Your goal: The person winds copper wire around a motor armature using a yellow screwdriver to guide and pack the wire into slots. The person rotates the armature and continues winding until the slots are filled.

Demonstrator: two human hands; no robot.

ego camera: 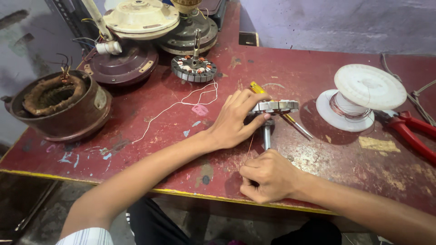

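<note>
— While the bench is being listed, what does each hand have?

— Item one: left hand (pixel 236 119), fingers spread and laid over the near edge of a bare stator core (pixel 275 107), a slotted grey metal ring, steadying it. The core sits on its shaft (pixel 267 137) near the middle of the red table (pixel 290 72). Item two: right hand (pixel 268 176), clenched at the table's front edge, fingertips pinching a thin copper wire (pixel 249 145) that runs up towards the core.

— And beside the core?

— Item three: a screwdriver (pixel 281 113) with a yellow handle, lying slantwise under and behind the core. Item four: a white plastic spool (pixel 361 97) carrying copper winding wire, to the right, near but apart from the core. Item five: red-handled pliers (pixel 415 131), just right of the spool.

— Further back?

— Item six: a second stator (pixel 194 68), wound, upright on its shaft behind the left hand. Item seven: a loose length of white cord (pixel 181 103) looping between that stator and the left hand. Item eight: a brown fan motor housing (pixel 61 106) holding an old winding, far left. Item nine: stacked fan motor covers (pixel 141 27), cream and dark, at the back left corner
</note>
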